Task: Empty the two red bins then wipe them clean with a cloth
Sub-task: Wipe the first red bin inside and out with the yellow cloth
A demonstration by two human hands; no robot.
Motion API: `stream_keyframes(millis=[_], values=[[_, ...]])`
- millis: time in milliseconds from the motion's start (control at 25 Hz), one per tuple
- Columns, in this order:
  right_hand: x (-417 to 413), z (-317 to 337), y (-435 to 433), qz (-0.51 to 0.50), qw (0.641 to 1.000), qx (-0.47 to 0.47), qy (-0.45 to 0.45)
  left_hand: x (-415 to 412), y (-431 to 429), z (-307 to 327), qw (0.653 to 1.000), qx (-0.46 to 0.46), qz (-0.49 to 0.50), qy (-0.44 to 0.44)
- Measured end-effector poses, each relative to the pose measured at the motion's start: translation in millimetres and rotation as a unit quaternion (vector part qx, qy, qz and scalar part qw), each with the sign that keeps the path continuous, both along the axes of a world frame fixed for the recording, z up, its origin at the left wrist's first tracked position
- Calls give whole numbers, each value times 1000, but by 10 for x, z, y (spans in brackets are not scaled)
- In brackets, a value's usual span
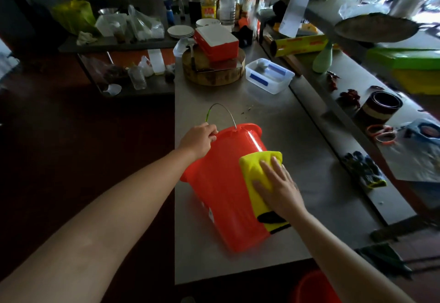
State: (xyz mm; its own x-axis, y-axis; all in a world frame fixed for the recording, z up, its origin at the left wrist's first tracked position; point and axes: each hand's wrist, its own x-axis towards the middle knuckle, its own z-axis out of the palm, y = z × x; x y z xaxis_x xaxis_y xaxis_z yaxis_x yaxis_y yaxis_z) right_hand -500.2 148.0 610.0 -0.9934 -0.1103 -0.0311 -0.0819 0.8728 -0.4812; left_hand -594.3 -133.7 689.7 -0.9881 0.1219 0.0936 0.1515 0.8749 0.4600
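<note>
No text is legible anywhere in the view. The yellow oil bottle (208, 2) at the far end of the counter carries a red label with what may be large letters, too blurred to read. The yellow film roll (302, 46) shows red print along its length, unreadable. The red bin (223, 183) bears a small white sticker on its lower side, its content too small to make out. The hanging white paper strip (297, 0) appears blank.

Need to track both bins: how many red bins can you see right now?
2. One red bin lies tilted on the steel table, left hand gripping its rim, right hand pressing the yellow cloth against it. A second red bin shows partly at the bottom edge.
</note>
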Motion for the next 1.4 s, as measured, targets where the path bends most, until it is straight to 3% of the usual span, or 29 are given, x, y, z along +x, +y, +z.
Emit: stream_keyframes(millis=[120, 240, 360, 520, 680, 800, 920, 1000, 1080, 1200, 1400], values=[[-133, 33, 224, -73, 985, -127, -96, -36, 54, 19, 1000, -8, 8, 0], [29, 4, 1, -59, 998, 3, -38, -65, 65, 23, 1000, -14, 25, 3], [424, -53, -447, 36, 988, 130, 78, -62, 75, 5, 999, -21, 23, 16], [667, -154, -615, 156, 958, 175, 164, -35, 46, -13, 999, -26, 16, 23], [571, -123, -233, 83, 982, 121, 118, -32, 71, -35, 999, -28, 13, 28], [430, -100, 171, -24, 1000, -13, 11, -39, 148, -31, 999, -21, 26, 30], [400, -105, 317, -91, 984, -142, -59, -65, 192, -22, 999, -18, 41, 29], [553, -152, 253, -86, 991, -98, -21, -68, 199, -20, 999, -17, 46, 23], [826, -244, 148, -33, 998, 7, 59, -66, 190, -14, 998, -12, 51, 17], [1126, -362, 22, 69, 981, 111, 142, -47, 145, -17, 999, -4, 48, 14], [915, -169, -441, 112, 967, 185, 131, -39, -68, -18, 999, 18, 29, -20]])
